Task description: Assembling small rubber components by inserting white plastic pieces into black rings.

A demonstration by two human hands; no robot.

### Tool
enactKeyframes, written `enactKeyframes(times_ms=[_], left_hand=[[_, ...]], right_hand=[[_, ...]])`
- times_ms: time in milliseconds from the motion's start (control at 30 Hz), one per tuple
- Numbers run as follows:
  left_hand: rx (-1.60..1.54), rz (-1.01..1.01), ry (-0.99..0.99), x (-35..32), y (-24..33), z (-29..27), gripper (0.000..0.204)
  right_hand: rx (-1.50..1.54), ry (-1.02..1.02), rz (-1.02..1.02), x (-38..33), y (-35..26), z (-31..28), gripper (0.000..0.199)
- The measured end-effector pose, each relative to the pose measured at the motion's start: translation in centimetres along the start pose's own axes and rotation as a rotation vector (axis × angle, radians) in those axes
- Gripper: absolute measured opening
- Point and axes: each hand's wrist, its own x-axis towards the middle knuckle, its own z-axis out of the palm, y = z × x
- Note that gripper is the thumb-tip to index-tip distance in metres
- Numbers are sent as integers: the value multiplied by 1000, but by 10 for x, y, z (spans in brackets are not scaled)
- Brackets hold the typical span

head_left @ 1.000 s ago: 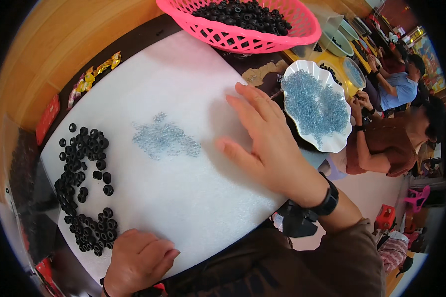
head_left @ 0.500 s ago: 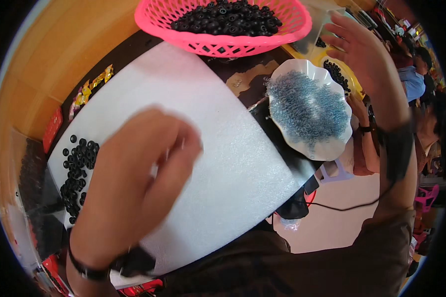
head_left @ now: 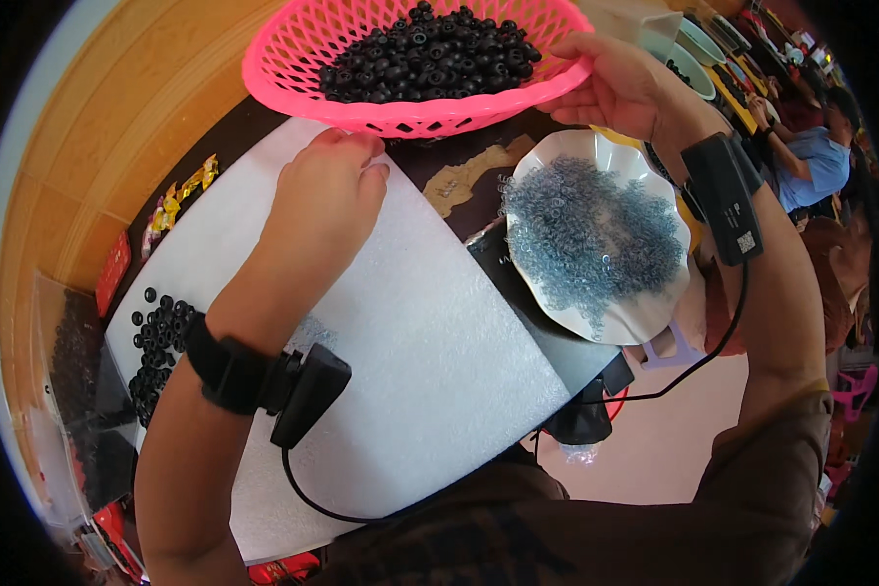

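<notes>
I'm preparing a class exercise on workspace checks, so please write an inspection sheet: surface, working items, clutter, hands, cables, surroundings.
Surface: white foam board, with loose black rings at its left.
Working items: pink lattice basket heaped with black ring-shaped pieces; white scalloped dish of blue-grey coils.
Clutter: torn brown sheet beside the dish; gold-wrapped packets beyond the board's left edge.
Hands: left hand curled at the basket's near rim; right hand at its right end; grip unclear for both.
Cables: one black cable from the left wrist device, another from the right.
Surroundings: wooden wall left; person in blue right.
</notes>
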Motion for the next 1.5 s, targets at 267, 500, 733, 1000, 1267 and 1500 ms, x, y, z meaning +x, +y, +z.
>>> enactKeyframes(times_ms=[267,500,733,1000,1267,1500], left_hand=[[0,-113,78,15,-13,24,25],[120,-142,41,26,-5,33,20],[332,-130,67,32,6,38,14],[66,-151,123,27,-6,37,16],[64,-383,-17,45,12,38,25],[66,-349,-55,46,4,31,24]], right_hand=[[109,48,-9,2,4,4,29],[126,51,2,8,7,0,30],[76,17,11,8,6,-3,30],[126,-57,9,14,8,-10,31],[151,-54,9,14,11,-12,33],[93,-57,18,14,10,-8,33]])
